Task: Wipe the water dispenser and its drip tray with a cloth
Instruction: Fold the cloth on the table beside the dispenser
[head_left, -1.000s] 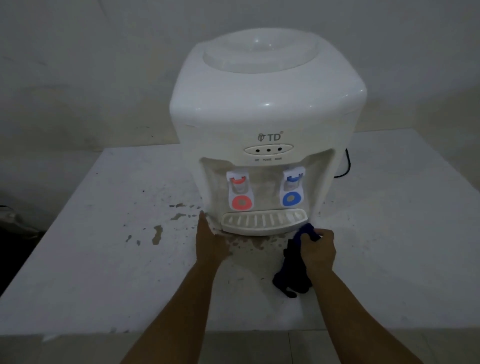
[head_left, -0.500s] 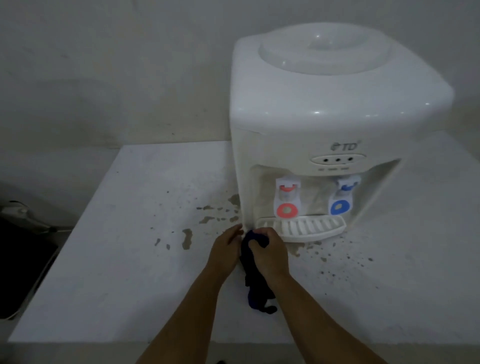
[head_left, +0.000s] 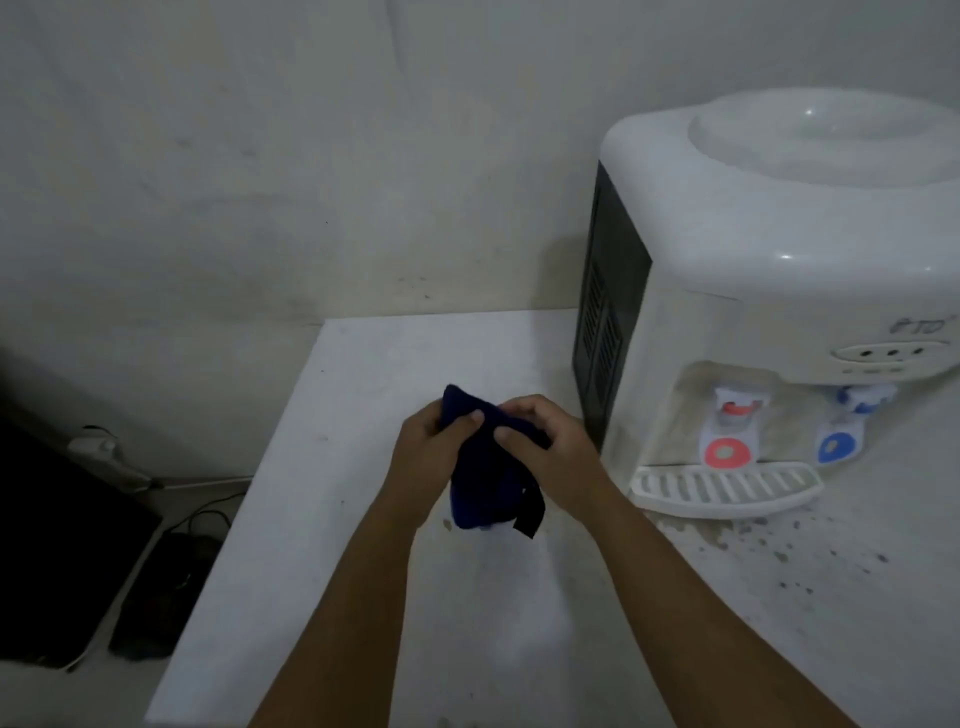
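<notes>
The white water dispenser (head_left: 769, 291) stands at the right on a white table (head_left: 322, 519), its slotted drip tray (head_left: 724, 489) sticking out at the front under a red tap (head_left: 730, 434) and a blue tap (head_left: 839, 441). A dark blue cloth (head_left: 485, 493) hangs above the table, left of the dispenser. My left hand (head_left: 426, 457) grips its upper left part. My right hand (head_left: 550, 447) pinches its upper right part. Both hands are clear of the dispenser.
Dark stains (head_left: 779, 551) speckle the table in front of the drip tray. The table's left edge drops to the floor, where a dark flat object (head_left: 62, 545) and cables (head_left: 202, 519) lie. A bare wall (head_left: 311, 156) rises behind.
Both hands lifted the cloth off the table beside the tray's left corner and now hold it up, further from the dispenser. The view swung left, so the dispenser sits at the right edge.
</notes>
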